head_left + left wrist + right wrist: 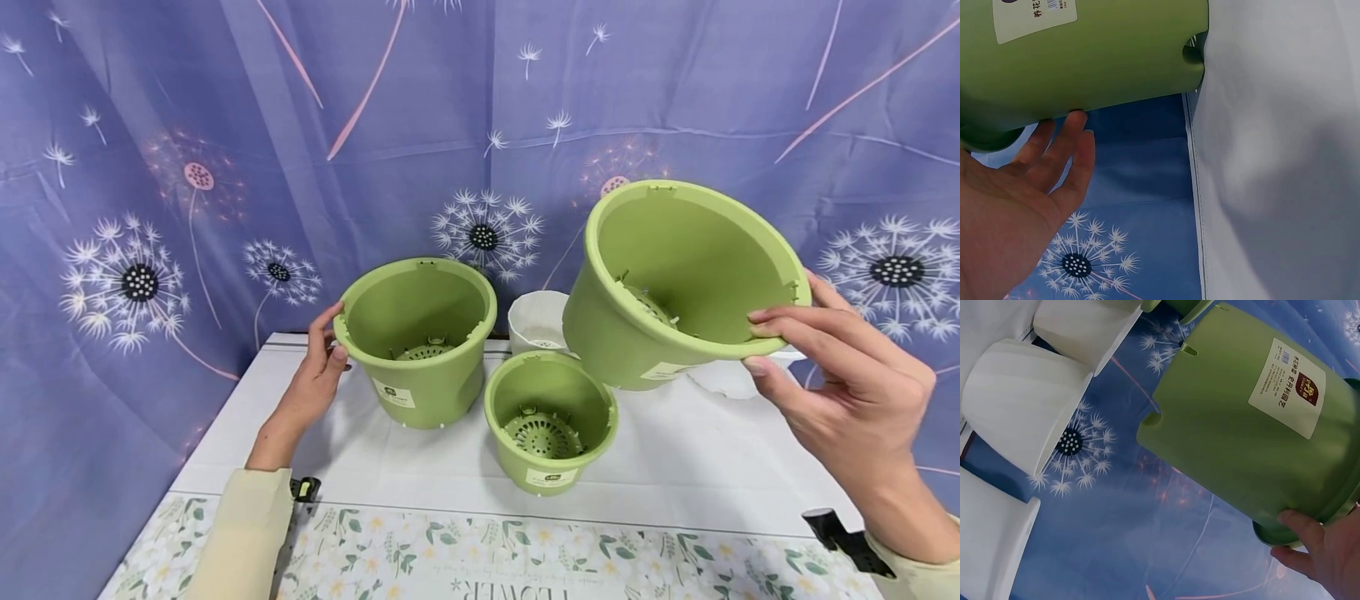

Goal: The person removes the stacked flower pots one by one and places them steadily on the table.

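In the head view, my right hand [855,383] grips the rim of a large green plastic flower pot [615,333], its thumb outside and fingers over the edge. This pot hangs tilted above the table, mouth towards me. My left hand [311,387] touches the left side of another large green flower pot [442,396], which stands upright. The left wrist view has the fingertips [1075,119] against that pot's outer wall, below the rim. A smaller green flower pot [517,467] with a slotted bottom stands between them, nearer me.
White pots stand at the back: one [528,325] behind the small green pot, another [731,382] partly hidden by the raised pot. White cloth [420,475] with a floral front band covers the table. A blue dandelion-print curtain [390,192] hangs close behind.
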A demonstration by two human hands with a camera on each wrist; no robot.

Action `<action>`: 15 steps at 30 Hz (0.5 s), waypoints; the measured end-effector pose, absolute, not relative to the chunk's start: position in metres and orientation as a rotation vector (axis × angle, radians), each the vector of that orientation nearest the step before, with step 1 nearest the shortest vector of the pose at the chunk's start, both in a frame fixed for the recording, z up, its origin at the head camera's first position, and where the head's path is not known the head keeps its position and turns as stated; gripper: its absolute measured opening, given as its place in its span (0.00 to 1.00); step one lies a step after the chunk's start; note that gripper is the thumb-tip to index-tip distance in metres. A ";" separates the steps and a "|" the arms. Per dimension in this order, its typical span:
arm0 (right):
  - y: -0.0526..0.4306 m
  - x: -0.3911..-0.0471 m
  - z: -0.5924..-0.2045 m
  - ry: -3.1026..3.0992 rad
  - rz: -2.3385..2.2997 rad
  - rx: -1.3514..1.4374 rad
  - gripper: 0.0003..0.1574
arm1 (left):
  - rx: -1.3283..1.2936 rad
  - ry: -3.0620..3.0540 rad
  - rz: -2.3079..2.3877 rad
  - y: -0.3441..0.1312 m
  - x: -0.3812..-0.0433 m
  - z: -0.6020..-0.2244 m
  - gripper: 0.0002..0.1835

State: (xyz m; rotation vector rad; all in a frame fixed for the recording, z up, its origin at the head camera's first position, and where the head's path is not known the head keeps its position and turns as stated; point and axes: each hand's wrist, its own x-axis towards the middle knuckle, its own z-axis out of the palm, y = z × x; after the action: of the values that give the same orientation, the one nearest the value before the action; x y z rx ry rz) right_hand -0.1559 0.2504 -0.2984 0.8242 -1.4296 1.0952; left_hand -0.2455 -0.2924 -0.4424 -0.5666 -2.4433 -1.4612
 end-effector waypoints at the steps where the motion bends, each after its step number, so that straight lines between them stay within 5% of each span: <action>1: 0.252 -0.155 -0.299 -1.434 1.095 0.821 0.27 | -0.567 -2.443 -1.460 -0.292 -0.245 -0.442 0.33; 15: 0.271 -0.147 -0.306 -1.419 1.145 0.881 0.27 | -0.563 -2.437 -1.455 -0.290 -0.244 -0.442 0.33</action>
State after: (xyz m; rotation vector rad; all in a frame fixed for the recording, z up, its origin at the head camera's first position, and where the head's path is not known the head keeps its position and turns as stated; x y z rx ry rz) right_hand -0.1470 0.2707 -0.3056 0.8808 -1.4190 1.1453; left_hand -0.2441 -0.2905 -0.4417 -0.5634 -2.4371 -1.4549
